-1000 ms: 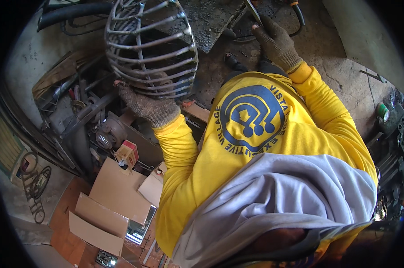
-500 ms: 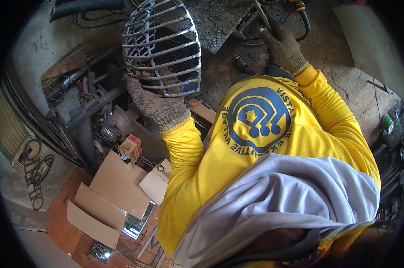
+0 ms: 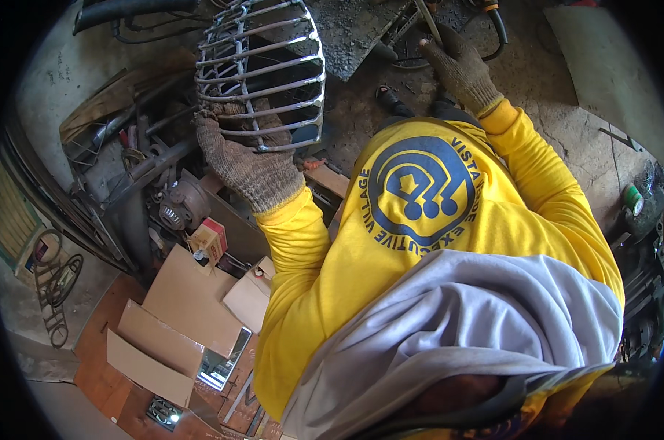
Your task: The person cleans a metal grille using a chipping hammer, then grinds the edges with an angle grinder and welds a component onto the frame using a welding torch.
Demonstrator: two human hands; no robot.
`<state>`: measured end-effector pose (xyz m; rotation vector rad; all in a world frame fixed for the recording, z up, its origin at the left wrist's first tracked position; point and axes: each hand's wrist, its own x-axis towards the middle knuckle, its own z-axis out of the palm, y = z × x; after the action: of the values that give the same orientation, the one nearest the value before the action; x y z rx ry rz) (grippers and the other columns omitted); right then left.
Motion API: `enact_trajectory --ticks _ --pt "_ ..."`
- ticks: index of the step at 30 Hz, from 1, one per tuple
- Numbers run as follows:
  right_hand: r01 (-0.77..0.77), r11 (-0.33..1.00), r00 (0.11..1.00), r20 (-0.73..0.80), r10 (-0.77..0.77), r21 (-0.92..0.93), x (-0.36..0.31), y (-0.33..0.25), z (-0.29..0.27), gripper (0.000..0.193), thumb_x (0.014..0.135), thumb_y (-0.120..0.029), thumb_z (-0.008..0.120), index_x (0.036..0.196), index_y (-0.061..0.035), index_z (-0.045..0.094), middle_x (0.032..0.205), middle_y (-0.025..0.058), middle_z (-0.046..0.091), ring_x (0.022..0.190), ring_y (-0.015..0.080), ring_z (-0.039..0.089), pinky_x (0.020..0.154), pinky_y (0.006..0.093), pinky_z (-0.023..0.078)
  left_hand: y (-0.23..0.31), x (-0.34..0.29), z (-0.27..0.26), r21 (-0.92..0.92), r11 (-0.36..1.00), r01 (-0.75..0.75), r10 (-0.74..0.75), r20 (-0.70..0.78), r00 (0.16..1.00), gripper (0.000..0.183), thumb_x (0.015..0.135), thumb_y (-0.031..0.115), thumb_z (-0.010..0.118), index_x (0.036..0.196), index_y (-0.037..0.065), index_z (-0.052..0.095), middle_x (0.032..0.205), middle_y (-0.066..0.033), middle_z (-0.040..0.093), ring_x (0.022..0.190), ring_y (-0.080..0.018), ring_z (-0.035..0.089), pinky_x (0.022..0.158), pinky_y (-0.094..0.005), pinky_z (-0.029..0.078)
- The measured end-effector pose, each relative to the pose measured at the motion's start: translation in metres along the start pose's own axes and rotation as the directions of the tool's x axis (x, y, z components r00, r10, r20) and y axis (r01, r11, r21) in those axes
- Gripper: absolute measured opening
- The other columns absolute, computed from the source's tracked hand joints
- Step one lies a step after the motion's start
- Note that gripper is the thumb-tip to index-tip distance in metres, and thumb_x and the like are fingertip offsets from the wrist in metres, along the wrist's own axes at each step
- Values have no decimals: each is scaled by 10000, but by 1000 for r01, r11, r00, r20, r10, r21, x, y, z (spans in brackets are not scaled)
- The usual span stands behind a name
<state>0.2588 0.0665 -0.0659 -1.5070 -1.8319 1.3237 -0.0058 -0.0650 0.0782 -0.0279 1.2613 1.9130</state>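
Note:
A rounded cage of welded metal rods stands at the upper left, its bars running crosswise. My left hand, in a brown knitted glove, grips its near lower end; the fingers pass behind and between the bars and are partly hidden. Ahead on the right, my gloved right hand is closed around a thin, flat metal tool that points up and away. A bare fingertip pokes out of that glove. The exact kind of tool is not clear.
A dark, gritty plate lies between the hands. Dark cables with orange fittings are near the right hand. On the left sit metal scrap, a motor-like part, a red box and an open cardboard box. A pale panel stands far right.
The whole view has shifted slightly, so the cage and both hands appear a little further left and up. Both hands keep their holds.

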Motion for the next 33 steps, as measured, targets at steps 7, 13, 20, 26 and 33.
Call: enact_trajectory --ticks 7,13,20,26,33 --pt "-5 1000 1000 -10 6 28 0 5 -5 534 898 -525 568 1215 -96 585 938 151 674 861 304 673 772 406 513 -5 -4 6 51 998 -24 22 29 999 502 891 402 622 1277 100 520 1239 -158 585 1034 -322 650 813 -487 606" --pt "-75 994 996 47 71 86 -4 2 -14 526 903 -500 581 1215 -76 586 800 98 656 618 180 651 606 317 520 -13 -4 9 -16 999 -43 43 -16 999 489 885 381 633 1265 93 529 1212 -160 599 1029 -318 653 813 -491 606" --pt "-118 984 991 81 108 134 -7 -3 -16 501 937 -416 591 1330 -109 549 754 49 604 601 110 548 544 272 456 -10 -6 8 47 998 44 -43 -4 999 514 866 369 634 1281 101 494 1201 -160 593 1005 -319 655 794 -480 614" --pt "-106 985 991 97 93 137 -7 -2 -15 479 941 -415 587 1314 -115 564 756 48 607 597 103 548 539 269 451 1 -5 8 56 990 129 -126 -54 991 491 864 374 630 1256 103 514 1174 -140 607 976 -302 663 781 -463 614" --pt "-79 988 995 72 70 130 -7 2 -14 499 922 -448 603 1277 -98 576 754 54 611 601 117 573 545 274 469 -7 -9 12 28 997 70 -66 -118 991 386 881 337 616 1154 66 586 1050 -120 665 868 -270 693 716 -404 630"
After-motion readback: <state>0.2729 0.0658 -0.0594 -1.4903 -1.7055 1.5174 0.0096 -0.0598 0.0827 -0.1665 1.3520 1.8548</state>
